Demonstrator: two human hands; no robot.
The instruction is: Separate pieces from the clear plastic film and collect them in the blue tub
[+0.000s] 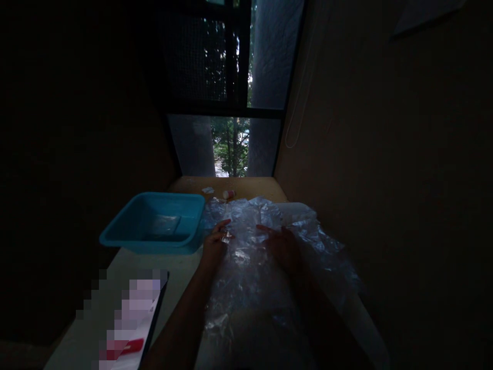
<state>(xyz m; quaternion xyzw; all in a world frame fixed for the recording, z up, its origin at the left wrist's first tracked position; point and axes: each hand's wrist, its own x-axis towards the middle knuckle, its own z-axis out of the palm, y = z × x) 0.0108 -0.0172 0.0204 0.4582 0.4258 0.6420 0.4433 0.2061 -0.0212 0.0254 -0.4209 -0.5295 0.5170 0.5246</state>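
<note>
Plastic sheet [246,257]: clear, crinkled, spread across the table [181,264] under both hands.
Left hand [215,244]: on the sheet's left part, forefinger extended; pinched or merely resting — cannot tell.
Right hand [283,246]: on the sheet, apart from the left, forefinger pointing inward; grip too dark to tell.
Blue basin [188,247]: left of the sheet, a clear flat packet [166,224] inside.
Far ledge [254,184]: small bottle [228,195] on its side, pale scrap [208,190] to its left.
Near left: dark-edged pale item [147,324], partly pixelated — red object [133,346] on it.
Window [265,144]: beyond the ledge, foliage outside.
</note>
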